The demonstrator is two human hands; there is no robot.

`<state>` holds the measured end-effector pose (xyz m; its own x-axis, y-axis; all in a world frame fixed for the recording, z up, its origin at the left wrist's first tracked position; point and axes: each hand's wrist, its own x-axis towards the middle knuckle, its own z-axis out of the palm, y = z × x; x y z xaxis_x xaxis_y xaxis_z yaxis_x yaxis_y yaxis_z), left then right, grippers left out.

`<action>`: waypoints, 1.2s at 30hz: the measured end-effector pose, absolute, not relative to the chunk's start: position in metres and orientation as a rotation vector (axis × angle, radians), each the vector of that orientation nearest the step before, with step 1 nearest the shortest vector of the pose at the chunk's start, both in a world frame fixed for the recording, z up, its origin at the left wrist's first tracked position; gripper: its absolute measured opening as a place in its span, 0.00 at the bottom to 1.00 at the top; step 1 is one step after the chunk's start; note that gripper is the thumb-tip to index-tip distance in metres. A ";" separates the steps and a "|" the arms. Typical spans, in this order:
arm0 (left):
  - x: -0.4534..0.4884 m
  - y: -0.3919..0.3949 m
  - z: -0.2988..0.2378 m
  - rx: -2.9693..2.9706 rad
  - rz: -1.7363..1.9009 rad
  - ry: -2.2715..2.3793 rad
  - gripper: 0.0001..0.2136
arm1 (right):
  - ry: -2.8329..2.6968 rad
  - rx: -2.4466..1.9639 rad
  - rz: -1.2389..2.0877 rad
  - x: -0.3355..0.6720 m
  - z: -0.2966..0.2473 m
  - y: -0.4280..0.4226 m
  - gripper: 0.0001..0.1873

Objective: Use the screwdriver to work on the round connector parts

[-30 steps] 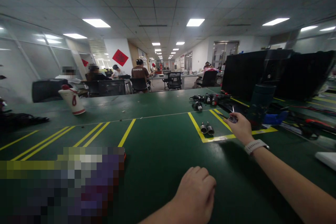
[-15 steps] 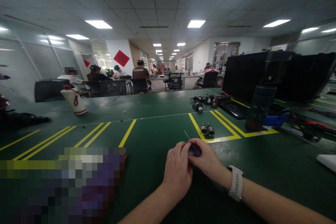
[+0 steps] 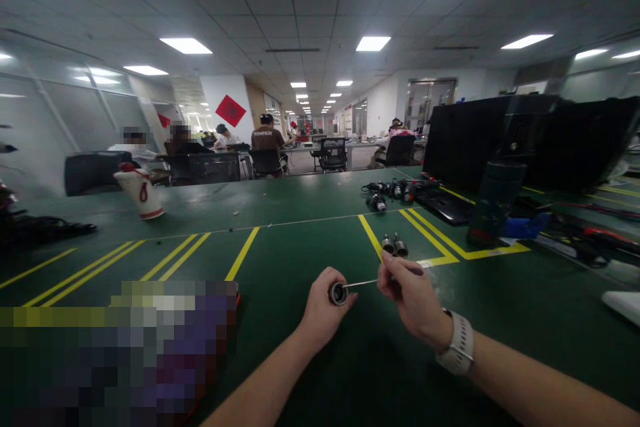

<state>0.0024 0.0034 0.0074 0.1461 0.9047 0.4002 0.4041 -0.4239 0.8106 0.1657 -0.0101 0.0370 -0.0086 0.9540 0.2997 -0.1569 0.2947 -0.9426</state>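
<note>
My left hand (image 3: 319,312) is closed around a short round metal fitting (image 3: 339,293), its dark hollow end turned toward me. In my right hand (image 3: 414,301) is a slim screwdriver (image 3: 364,283), gripped by its dark handle. Its thin shaft points left, and the tip is close to the fitting's rim; whether they touch I cannot tell. Both hands are above the green table (image 3: 280,250). Just beyond my right fingers stand two similar metal fittings (image 3: 401,247), side by side within yellow tape lines.
Farther back are several dark connectors with cables (image 3: 379,202) and a flat black device (image 3: 447,208). A dark bottle (image 3: 493,207) stands before black monitors (image 3: 480,140) on the right. At left are a white cup (image 3: 143,193) and a pixelated area. Several people sit in the background.
My hands were together and have moved apart. The screwdriver, earlier pointing up and away, now lies nearly level toward the left. The fitting's hollow end has come into view.
</note>
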 end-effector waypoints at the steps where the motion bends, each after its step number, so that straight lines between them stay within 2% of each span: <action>1: 0.002 0.003 0.007 1.865 1.228 1.195 0.07 | -1.256 -0.854 1.089 0.165 0.037 -0.011 0.24; 6: 0.004 0.001 0.007 1.759 1.158 1.079 0.08 | -1.409 -0.846 1.066 0.163 0.040 -0.022 0.23; 11: 0.003 0.003 0.003 1.737 1.190 0.968 0.09 | -1.701 -0.852 0.840 0.162 0.045 -0.031 0.23; 20: 0.003 0.003 0.004 1.736 1.206 0.919 0.09 | -1.779 -0.844 0.682 0.160 0.044 -0.034 0.23; 29: 0.004 0.001 0.005 1.746 1.246 1.011 0.10 | -1.632 -0.904 0.901 0.161 0.038 -0.029 0.25; 36: 0.002 0.004 -0.001 1.937 1.235 1.086 0.07 | -1.862 -0.802 0.517 0.163 0.042 -0.034 0.22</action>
